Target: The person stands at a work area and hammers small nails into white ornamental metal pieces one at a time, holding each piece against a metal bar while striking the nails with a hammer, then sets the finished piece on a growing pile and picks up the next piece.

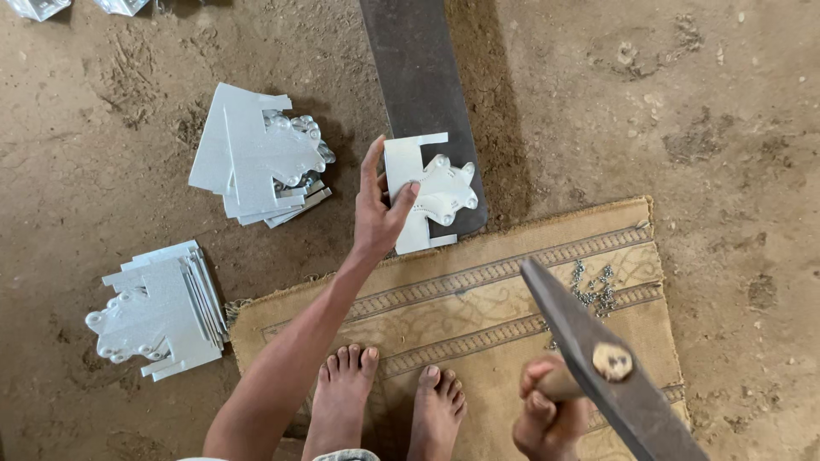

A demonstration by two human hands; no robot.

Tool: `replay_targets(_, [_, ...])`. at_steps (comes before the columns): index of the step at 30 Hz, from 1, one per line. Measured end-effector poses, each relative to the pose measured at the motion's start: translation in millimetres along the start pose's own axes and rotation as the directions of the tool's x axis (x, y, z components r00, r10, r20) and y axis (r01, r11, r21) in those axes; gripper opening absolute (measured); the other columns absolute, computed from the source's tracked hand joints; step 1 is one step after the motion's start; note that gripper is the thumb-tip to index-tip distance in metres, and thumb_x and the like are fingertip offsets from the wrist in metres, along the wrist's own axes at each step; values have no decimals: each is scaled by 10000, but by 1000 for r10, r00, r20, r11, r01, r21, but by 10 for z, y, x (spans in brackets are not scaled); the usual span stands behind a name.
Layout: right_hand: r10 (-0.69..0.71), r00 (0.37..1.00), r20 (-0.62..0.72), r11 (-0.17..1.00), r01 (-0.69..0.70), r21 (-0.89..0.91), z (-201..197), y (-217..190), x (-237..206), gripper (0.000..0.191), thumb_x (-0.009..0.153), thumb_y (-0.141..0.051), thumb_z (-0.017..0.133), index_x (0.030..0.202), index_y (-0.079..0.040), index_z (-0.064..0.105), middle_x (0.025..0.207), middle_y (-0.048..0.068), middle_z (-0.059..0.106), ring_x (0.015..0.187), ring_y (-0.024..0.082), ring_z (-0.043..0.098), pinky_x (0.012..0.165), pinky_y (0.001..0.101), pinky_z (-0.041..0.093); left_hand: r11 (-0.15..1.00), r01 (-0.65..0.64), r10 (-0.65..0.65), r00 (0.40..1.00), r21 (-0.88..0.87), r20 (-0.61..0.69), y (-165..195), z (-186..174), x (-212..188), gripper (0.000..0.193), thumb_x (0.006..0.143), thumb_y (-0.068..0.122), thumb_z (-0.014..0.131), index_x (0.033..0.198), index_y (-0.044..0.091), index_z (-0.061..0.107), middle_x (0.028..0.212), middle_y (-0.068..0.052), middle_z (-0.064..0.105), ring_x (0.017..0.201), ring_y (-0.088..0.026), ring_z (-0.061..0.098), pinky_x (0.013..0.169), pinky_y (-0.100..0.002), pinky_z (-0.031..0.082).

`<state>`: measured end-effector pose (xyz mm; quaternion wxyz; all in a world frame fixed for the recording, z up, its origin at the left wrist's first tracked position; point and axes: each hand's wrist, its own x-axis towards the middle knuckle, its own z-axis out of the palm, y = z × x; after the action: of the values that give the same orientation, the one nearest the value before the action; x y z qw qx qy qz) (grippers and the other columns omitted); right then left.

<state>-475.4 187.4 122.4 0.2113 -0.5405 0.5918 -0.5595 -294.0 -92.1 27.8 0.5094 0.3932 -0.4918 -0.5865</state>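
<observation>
My left hand [380, 207] presses on a white cut metal plate [430, 193] that lies on the near end of a dark steel bar [418, 77]; the thumb and fingers pin its left edge. My right hand [549, 410] grips the wooden handle of a hammer [602, 358], whose long dark iron head is raised toward the camera, above the mat and to the right of the plate.
Two stacks of similar white metal plates lie on the dirt floor, one stack [256, 158] upper left, the other stack [162, 309] lower left. A tan woven mat [478, 290] holds a small heap of rivets [594, 286]. My bare feet [389, 401] rest on the mat.
</observation>
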Motion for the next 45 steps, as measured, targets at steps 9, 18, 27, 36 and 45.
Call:
replay_targets(9, [404, 911, 76, 777, -298, -554, 88, 55, 172, 218, 987, -276, 567, 1033, -69, 618, 595, 30, 515, 458, 98, 453, 429, 311, 388, 993, -43, 43, 999, 111, 11, 48, -41, -7, 782, 1017, 88, 660, 1642, 154, 195, 1304, -179, 702, 1100, -206, 711, 865, -349, 618])
replay_targets(18, [-71, 997, -32, 836, 77, 543, -100, 202, 298, 192, 963, -147, 781, 1044, -49, 637, 960, 77, 670, 835, 179, 679, 666, 314, 571, 991, -98, 96, 995, 90, 18, 45, -44, 0, 776, 1028, 50, 663, 1641, 147, 198, 1353, -186, 661, 1179, -225, 673, 939, -354, 586])
replay_targets(27, [444, 889, 116, 766, -309, -564, 215, 1100, -615, 310, 1042, -334, 499, 1108, -45, 588, 695, 185, 641, 597, 413, 621, 530, 523, 455, 996, -71, 73, 997, -46, 40, -11, -101, 43, 766, 1041, 15, 675, 1658, 129, 235, 1589, -195, 440, 1358, -271, 581, 1110, -409, 549])
replay_targets(36, [220, 966, -137, 434, -222, -873, -442, 1675, 120, 214, 1038, -278, 561, 1029, -92, 666, 988, 117, 687, 859, 316, 641, 759, 470, 449, 994, 15, -19, 999, 105, 38, 98, -195, -65, 878, 993, 106, 781, 1643, 120, 191, 1688, -188, 226, 1494, -315, 438, 1124, -479, 499])
replay_targets(45, [268, 961, 61, 889, -223, -400, 410, 991, 638, 102, 1012, -192, 642, 1078, -119, 667, 1147, 86, 658, 1059, 227, 631, 918, 374, 545, 991, 86, -83, 996, -105, 30, 95, -164, -47, 906, 954, 131, 790, 1649, 126, 209, 1580, -162, 428, 1345, -269, 573, 1075, -405, 559])
